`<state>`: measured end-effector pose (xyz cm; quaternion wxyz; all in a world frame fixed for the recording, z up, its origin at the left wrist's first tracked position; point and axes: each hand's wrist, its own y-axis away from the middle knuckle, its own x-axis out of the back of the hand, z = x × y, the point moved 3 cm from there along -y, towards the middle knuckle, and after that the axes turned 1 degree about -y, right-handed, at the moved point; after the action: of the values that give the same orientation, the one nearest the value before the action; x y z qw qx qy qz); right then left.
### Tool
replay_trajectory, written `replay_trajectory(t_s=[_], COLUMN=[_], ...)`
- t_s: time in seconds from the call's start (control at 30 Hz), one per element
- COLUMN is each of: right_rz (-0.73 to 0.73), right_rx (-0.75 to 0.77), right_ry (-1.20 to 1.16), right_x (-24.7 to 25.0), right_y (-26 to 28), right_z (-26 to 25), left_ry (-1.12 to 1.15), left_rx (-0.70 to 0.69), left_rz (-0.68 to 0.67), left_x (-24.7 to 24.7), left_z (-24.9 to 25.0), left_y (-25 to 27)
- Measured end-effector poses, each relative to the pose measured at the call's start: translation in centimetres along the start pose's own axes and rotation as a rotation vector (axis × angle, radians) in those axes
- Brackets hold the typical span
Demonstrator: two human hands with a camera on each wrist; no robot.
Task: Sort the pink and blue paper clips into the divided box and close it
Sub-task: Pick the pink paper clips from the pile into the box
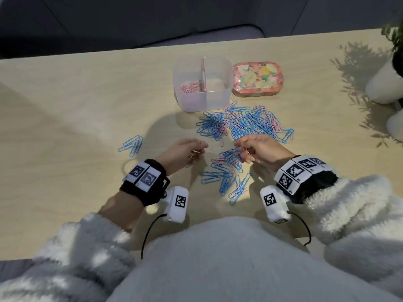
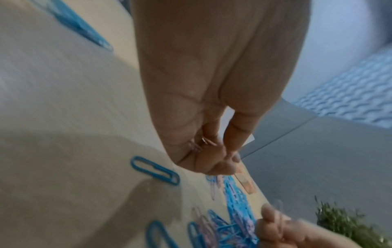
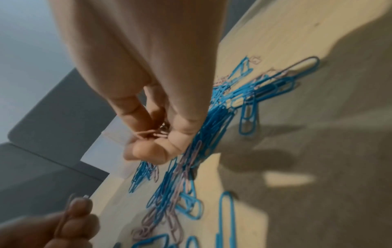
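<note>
Left hand (image 1: 183, 150): fingers curled, pinching pink wire paper clips (image 1: 194, 155).
Right hand (image 1: 259, 149): fingers curled round pink clips (image 3: 148, 134).
Translucent divided plastic box (image 1: 202, 99): open, beside floral lid (image 1: 256, 80).

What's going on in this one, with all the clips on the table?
A person is sorting paper clips. The left hand and the right hand each pinch pink clips picked from the mixed pile on the table. The clear divided box stands open with pink clips in its left compartment only; no blue ones are in it yet. The floral lid lies beside it.
</note>
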<state>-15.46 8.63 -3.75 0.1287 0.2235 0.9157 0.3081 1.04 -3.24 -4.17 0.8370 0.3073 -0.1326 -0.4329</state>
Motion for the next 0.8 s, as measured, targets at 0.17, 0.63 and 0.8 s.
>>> replay_trajectory(t_s=[0.17, 0.63, 0.8], right_rz=[-0.008, 0.038, 0.211], right_rx=[0.001, 0.456, 0.380], right_ry=[0.057, 1.300, 1.241], right_x=[0.4, -0.5, 1.9], right_y=[-0.1, 0.5, 1.1], right_z=[0.3, -0.2, -1.0], left_ry=[0.173, 0.087, -0.411], left_rx=[0.064, 0.099, -0.123], left_rz=[-0.014, 0.007, 0.062], left_x=[-1.2, -2.0, -1.6], left_z=[1.5, 1.1, 0.7], left_y=[-0.9, -1.2, -1.5])
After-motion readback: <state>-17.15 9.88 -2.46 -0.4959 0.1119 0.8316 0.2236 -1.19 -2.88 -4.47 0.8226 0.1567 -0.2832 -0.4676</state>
